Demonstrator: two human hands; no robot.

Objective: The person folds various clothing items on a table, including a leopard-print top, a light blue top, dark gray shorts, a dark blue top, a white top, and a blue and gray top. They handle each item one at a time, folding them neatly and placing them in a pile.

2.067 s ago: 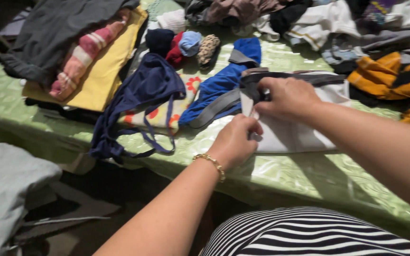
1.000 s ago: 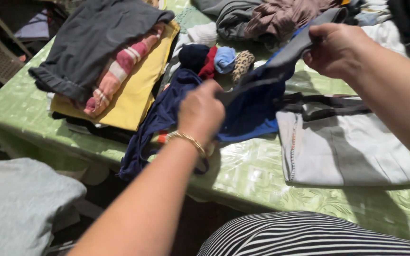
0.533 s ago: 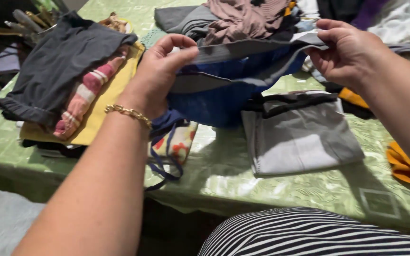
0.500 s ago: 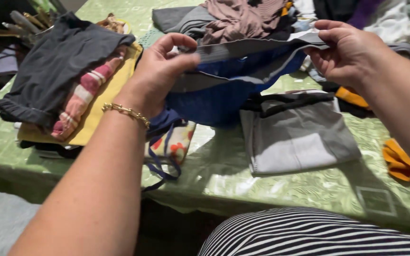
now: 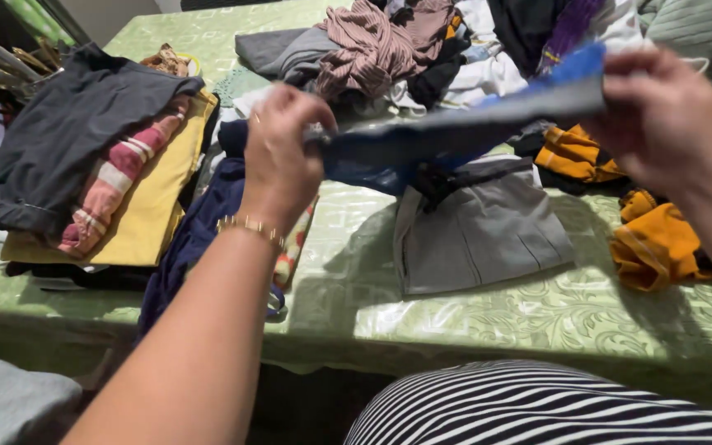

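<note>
Both hands hold a blue garment with a grey waistband stretched in the air above the table. My left hand, with a gold bracelet at the wrist, grips its left end. My right hand grips the right end, raised higher and blurred. Below the garment lies a folded grey garment with a black band on the green patterned tablecloth.
A folded stack sits at the left: a dark grey piece, a pink striped cloth, a yellow piece. A navy garment hangs over the near edge. Orange clothing lies right; a heap of unfolded clothes lies behind.
My hands took the blue garment off the table, lifted it and spread it by the waistband. Now it is pulled taut and tilted, right end higher. The grey folded garment stays flat.
</note>
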